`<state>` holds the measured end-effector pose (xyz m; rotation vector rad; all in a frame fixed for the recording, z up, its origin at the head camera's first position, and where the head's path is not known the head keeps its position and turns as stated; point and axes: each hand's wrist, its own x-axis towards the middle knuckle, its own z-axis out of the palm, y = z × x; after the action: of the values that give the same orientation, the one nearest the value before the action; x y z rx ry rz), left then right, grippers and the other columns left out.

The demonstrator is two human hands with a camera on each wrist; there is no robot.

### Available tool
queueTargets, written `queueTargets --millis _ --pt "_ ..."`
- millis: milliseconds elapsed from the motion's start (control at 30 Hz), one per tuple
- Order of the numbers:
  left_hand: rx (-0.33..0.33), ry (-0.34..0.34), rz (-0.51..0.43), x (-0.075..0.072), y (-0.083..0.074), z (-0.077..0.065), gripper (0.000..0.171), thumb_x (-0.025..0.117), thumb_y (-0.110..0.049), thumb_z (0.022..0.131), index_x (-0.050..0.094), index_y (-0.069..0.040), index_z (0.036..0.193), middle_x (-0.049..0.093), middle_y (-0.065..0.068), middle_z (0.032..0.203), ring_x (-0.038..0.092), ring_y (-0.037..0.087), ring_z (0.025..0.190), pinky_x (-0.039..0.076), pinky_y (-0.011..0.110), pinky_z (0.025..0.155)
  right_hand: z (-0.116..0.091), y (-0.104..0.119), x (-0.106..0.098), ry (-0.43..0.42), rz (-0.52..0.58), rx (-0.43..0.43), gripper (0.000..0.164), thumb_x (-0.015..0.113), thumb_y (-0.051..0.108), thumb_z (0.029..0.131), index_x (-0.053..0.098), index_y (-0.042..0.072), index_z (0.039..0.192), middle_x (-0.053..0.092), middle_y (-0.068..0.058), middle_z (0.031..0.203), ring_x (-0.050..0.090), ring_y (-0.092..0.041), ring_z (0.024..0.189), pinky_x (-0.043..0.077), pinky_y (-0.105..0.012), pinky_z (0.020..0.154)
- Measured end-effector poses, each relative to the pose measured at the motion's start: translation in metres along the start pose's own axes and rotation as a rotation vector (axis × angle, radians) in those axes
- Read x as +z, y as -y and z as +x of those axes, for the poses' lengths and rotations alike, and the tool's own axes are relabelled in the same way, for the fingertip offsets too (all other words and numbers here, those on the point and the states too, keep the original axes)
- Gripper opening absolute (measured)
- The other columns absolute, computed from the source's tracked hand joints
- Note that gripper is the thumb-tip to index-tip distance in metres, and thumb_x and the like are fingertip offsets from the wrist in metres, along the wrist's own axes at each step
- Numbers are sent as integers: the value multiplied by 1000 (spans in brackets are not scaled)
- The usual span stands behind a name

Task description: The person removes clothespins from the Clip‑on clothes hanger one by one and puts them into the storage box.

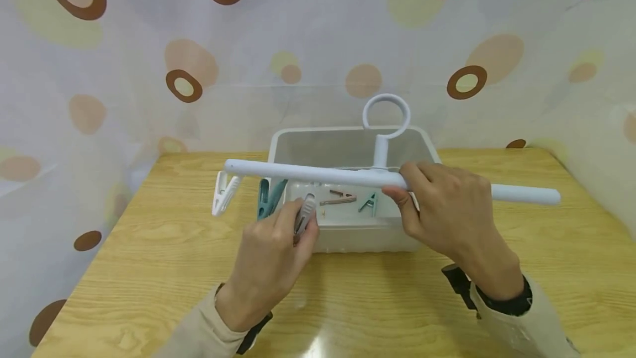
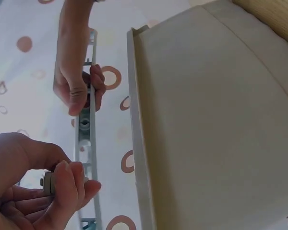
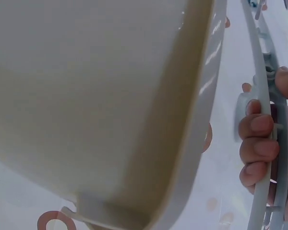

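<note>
My right hand (image 1: 444,206) grips a white clothes hanger (image 1: 298,173) right of its middle, its ring hook pointing up. The bar lies across the bin opening; in the right wrist view, fingers (image 3: 259,148) wrap around it. My left hand (image 1: 275,258) pinches a grey clothespin (image 1: 307,210) just below the bar. In the left wrist view, this clothespin (image 2: 50,184) sits between thumb and fingers, mostly hidden. A white clothespin (image 1: 225,193) hangs at the bar's left end. Beside it, a teal clothespin (image 1: 264,198) stands under the bar; whether it is clipped there, I cannot tell.
A translucent white bin (image 1: 367,239) stands on the wooden table (image 1: 174,258) behind my hands. Inside lie a brownish-pink clothespin (image 1: 340,200) and a small teal clothespin (image 1: 369,203). A patterned sheet (image 1: 318,32) hangs behind the table.
</note>
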<state>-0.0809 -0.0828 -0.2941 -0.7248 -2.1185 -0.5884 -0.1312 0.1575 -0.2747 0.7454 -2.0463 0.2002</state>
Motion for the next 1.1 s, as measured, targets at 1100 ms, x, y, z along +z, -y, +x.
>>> queueTargets --millis 1100 --pt "64 -21 -35 -49 20 32 24 76 2 79 66 9 100 71 14 86 70 19 73 57 29 64 -13 -33 6 -7 30 -40 55 33 50 101 48 6 72 40 0 55 39 -20 42 29 -33 38"
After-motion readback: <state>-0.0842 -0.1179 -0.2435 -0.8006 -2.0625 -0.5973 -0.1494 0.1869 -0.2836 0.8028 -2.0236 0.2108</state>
